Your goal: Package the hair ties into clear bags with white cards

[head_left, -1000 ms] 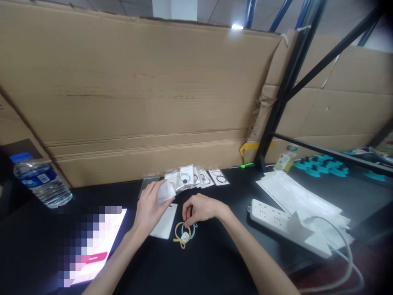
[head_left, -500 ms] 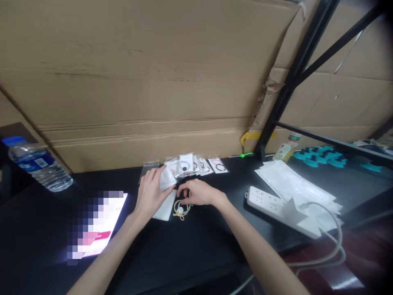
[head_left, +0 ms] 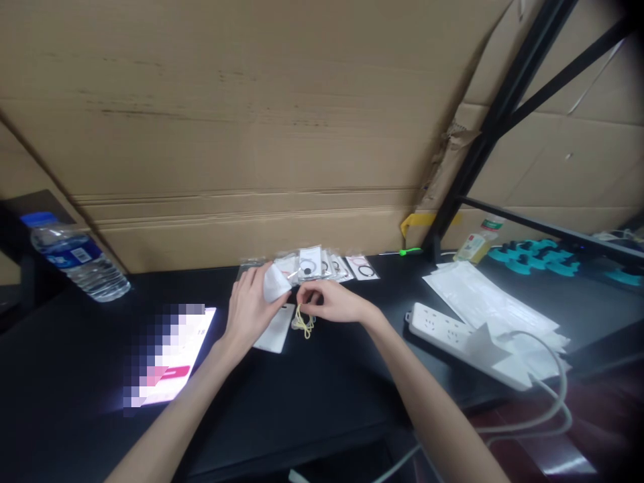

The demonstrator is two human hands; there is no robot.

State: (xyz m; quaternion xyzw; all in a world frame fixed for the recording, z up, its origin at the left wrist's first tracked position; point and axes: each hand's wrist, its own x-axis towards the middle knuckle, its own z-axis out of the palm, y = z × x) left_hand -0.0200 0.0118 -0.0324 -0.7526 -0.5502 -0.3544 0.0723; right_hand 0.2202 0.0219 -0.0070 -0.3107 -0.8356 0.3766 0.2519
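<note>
With left hand (head_left: 251,295), grips a small white folded piece (head_left: 276,285); with right hand (head_left: 332,300), pinches a yellow looped band (head_left: 304,323) between thumb and forefinger, over the middle of the black desk (head_left: 312,402), nearer its far edge than its near one. Dangles the loops just below the right fingertips, toward the near edge, with a long axis running roughly far to near. Keeps the band at the right hand, with the left just beside it on the left and slightly toward the far edge. Just left of the band, flat on the desk and partly under the left hand, a white card (head_left: 274,335), also long from far to near, slanting rightward at its far end. Cannot tell band touching card from band just clear of it.

By count: one folded piece, one yellow band, perhaps with a paler loop tangled in, one card. Along the far edge, several bagged cards (head_left: 309,261), too overlapped to number. Toward the left end, one water bottle (head_left: 83,258) and one lit screen (head_left: 194,339). Toward the right end, one power strip (head_left: 447,329), several white sheets (head_left: 473,288), one small bottle (head_left: 475,245).
</note>
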